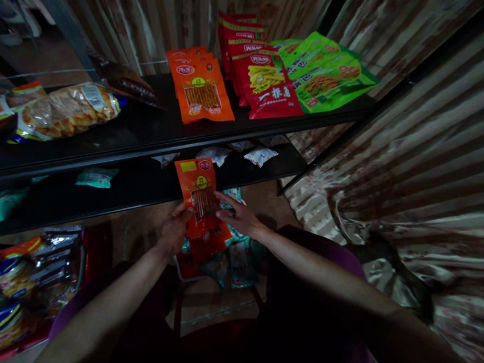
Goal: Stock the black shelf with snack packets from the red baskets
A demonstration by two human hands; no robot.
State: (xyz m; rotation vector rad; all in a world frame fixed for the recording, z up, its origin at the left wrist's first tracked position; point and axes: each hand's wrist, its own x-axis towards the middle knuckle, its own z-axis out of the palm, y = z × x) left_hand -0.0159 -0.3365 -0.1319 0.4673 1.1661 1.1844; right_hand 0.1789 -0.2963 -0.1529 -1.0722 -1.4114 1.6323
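Note:
An orange snack packet [201, 177] with a clear window showing brown sticks stands upright between my two hands. My left hand [174, 229] grips its left edge, fingers curled against it. On the other side my right hand [240, 216] has its thumb and fingers at the packet's right edge. More orange-red packaging [207, 244] shows just below it. Under that lie several teal packets [239, 261] in a red-edged container [186, 275] between my knees. Matching orange packets [202, 97] stand on the upper shelf, straight ahead.
On the black upper shelf [144, 139] are red packets [264, 82], green packets [326, 76] and bagged pastries [66, 110]. The lower shelf [140, 194] holds small teal [98, 177] and white packets [260, 155]. A red basket [85, 265] of snacks sits at left; a striped curtain [448, 144] hangs at right.

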